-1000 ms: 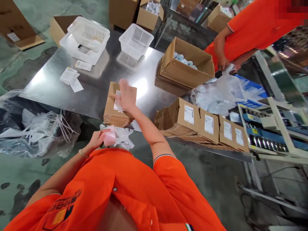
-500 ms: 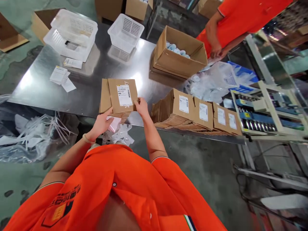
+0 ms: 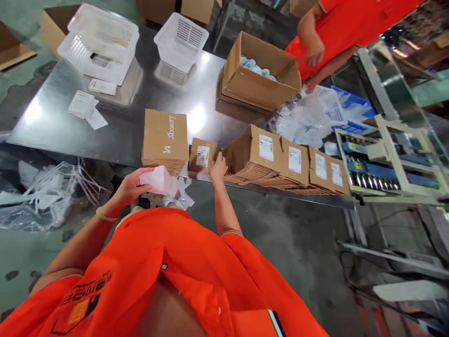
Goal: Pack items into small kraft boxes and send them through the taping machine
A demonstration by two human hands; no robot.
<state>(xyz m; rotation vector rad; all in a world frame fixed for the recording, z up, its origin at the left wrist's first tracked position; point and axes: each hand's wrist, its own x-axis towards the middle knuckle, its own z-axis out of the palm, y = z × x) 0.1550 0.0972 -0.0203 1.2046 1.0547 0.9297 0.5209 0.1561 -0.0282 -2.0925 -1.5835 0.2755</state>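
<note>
My left hand [image 3: 135,184] is closed on a pale pink sheet [image 3: 157,180] in front of the table edge. Just beyond it lies a stack of flat brown cartons [image 3: 166,135] with white lettering on the top one. My right hand [image 3: 219,167] grips the right edge of a flat carton with a white label [image 3: 203,155], which is tilted between that stack and a leaning row. The leaning row of labelled cartons [image 3: 257,150] runs to the right along the table's front edge.
On the metal table [image 3: 119,126] are white baskets [image 3: 180,42], loose label sheets [image 3: 84,105] and an open box of round items [image 3: 261,79]. Another person [image 3: 351,28] stands at the back right by plastic bags [image 3: 301,124]. A rack [image 3: 379,159] is at the right.
The labelled carton has moved right, off the stack, with my right hand. My left hand has drawn back from the stack with the pink sheet. The other person's hand has lifted.
</note>
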